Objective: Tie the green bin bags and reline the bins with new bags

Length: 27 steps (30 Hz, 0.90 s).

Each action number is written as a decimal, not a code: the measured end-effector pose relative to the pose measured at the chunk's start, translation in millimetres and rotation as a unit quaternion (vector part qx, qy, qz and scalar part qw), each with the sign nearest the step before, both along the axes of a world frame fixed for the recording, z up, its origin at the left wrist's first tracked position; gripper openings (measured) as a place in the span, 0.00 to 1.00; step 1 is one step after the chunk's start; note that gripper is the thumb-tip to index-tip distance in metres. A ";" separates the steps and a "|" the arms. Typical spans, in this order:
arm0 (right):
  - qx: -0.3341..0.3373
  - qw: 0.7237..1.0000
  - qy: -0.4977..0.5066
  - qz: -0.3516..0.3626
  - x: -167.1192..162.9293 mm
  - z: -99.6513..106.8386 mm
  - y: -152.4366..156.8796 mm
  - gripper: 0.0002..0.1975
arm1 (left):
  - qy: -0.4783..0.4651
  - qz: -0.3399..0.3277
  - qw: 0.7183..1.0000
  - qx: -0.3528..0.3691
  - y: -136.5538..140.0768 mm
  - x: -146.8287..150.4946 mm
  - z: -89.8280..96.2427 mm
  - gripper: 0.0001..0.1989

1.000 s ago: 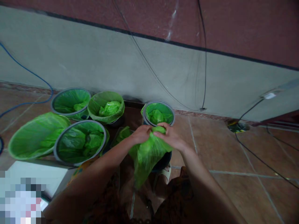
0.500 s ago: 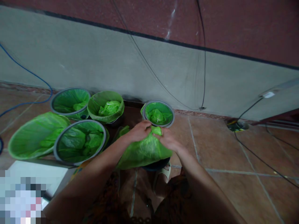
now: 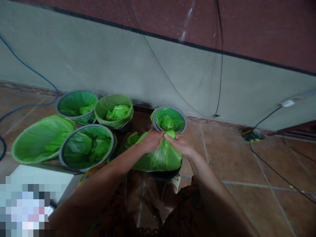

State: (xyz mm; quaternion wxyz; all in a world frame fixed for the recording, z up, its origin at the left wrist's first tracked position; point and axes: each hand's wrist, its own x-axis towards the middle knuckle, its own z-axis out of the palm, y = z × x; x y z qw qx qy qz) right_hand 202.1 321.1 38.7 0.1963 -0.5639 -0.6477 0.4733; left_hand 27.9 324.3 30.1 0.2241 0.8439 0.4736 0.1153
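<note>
A thin green plastic bag [image 3: 160,159] is gathered at its top between my two hands. My left hand [image 3: 153,140] grips the gathered part from the left, fingers closed. From the right, my right hand [image 3: 179,143] pinches the same bunched top, with a small tuft poking up between the hands. Below, the bag spreads over a dark bin [image 3: 164,175] close to my feet. Just beyond my hands stands a grey-rimmed bin [image 3: 184,123] lined with green plastic, a crumpled green bag inside it.
To the left stand several bins with green liners, including a grey-rimmed one [image 3: 61,154] and a tilted green one [image 3: 17,148]. A white surface [image 3: 49,177] is at lower left. Black cables [image 3: 271,168] run over the tiled floor at right; a blue cable [image 3: 32,104] lies at left.
My hands have drawn closer together on the bag's gathered top. The bag's lower left edge has risen and pulled in over the dark bin. The view has shifted slightly.
</note>
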 end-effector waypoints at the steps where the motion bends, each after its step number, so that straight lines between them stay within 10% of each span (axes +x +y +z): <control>1: 0.013 1.000 -0.026 0.002 -0.5 -0.2 0.7 0.24 | 0.014 0.006 1.000 0.001 -1.0 1.7 0.7 0.12; 8: 0.196 0.969 -0.144 -0.039 -3.2 7.2 1.1 0.29 | 0.097 0.070 0.993 0.001 -4.3 4.5 5.3 0.12; 13: 0.279 0.946 -0.140 0.087 -10.1 5.6 -7.3 0.30 | 0.073 0.076 0.994 -0.012 -0.7 1.9 3.0 0.18; 27: 0.120 0.973 -0.074 0.181 -12.3 9.4 -10.7 0.40 | -0.194 0.119 0.974 -0.004 4.8 -6.2 7.0 0.08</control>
